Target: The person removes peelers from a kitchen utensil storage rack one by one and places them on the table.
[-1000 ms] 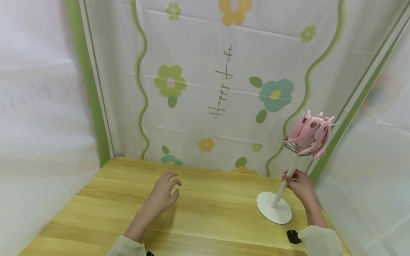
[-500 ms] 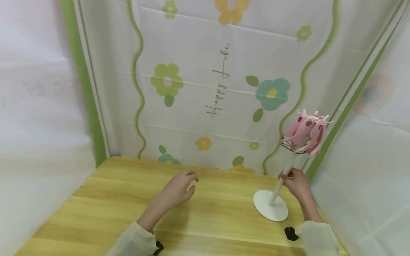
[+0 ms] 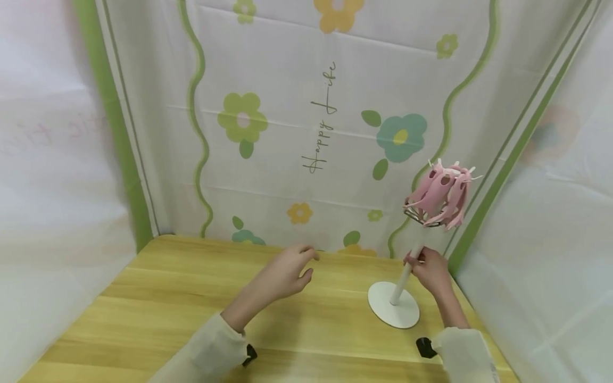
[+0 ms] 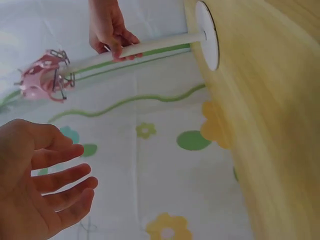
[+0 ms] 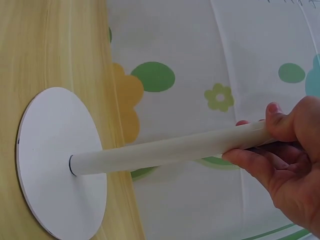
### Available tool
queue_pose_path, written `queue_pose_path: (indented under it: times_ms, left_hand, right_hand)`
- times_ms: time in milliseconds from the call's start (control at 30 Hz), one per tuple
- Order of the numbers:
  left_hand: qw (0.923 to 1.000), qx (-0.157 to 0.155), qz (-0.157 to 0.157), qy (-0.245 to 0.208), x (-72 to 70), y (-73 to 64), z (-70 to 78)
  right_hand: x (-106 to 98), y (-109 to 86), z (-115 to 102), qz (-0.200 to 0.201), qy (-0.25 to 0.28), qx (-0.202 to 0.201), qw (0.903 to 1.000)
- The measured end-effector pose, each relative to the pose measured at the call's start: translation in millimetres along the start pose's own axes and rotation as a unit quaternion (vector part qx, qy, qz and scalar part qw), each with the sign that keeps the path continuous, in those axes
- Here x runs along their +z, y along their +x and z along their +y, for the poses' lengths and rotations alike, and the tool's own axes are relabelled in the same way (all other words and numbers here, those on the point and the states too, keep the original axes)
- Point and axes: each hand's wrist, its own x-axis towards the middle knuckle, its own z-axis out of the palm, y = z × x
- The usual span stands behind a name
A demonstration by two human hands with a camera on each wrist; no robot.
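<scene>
A white stand point(image 3: 403, 280) has a flat round base point(image 3: 380, 304) on the table and a slim pole rising from it. Pink pieces with oval holes point(image 3: 435, 196) ring its top, with white prongs above and dark metal wire parts below. My right hand point(image 3: 432, 270) grips the pole in its upper half; in the right wrist view, thumb and fingers wrap round the pole point(image 5: 172, 151). To the left of the stand, my left hand point(image 3: 283, 272) hovers over the table, fingers loosely bent and holding nothing. The left wrist view shows that hand point(image 4: 30, 187) apart from the pink top point(image 4: 41, 82).
A wooden table point(image 3: 143, 314) spans the front. Behind it hangs a white curtain point(image 3: 282, 170) printed with flowers and "Happy Life", and more white cloth closes both sides. A black wrist device point(image 3: 426, 347) sits by my right sleeve.
My left hand has moved right, toward the stand. In the head view the whole scene shifts slightly left; my right hand keeps its grip on the pole.
</scene>
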Motion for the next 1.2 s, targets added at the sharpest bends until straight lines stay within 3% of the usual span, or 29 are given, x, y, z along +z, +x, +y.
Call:
queue_pose_path:
  times_ms: [200, 333, 500, 600, 700, 900, 1100, 1200]
  left_hand:
    - [0.9983, 0.027, -0.037, -0.035, -15.7, 40.9, 28.3]
    - [0.9925, 0.051, -0.048, -0.101, -24.7, 73.5, 46.2]
    - [0.9806, 0.062, -0.017, -0.185, -34.9, 125.3, 65.8]
    - [0.9769, 0.049, 0.004, -0.208, -40.2, 153.8, 75.1]
    - [0.9731, 0.043, 0.006, -0.226, -42.3, 175.2, 83.4]
    - [0.9617, 0.033, 0.009, -0.272, -39.4, 198.4, 96.7]
    - [0.9605, -0.01, 0.027, -0.277, -34.0, 209.0, 105.1]
    - [0.9516, -0.029, 0.02, -0.305, -31.7, 214.3, 107.8]
  right_hand:
    - [0, -0.4, -6, -0.01, 0.006, 0.006, 0.9999]
    - [2, -2.4, -10, -0.009, 0.001, 0.0, 1.0]
    - [4, -4.2, -14, -0.008, 0.002, -0.005, 1.0]
    - [6, -5.0, -14, -0.002, 0.004, -0.012, 0.9999]
    - [9, -5.7, -14, 0.006, 0.007, -0.023, 0.9997]
    - [12, -5.5, -14, -0.006, 0.028, -0.015, 0.9995]
    - [10, -4.8, -15, -0.014, 0.02, -0.007, 0.9997]
    - [7, -5.2, -14, -0.014, 0.015, -0.004, 0.9998]
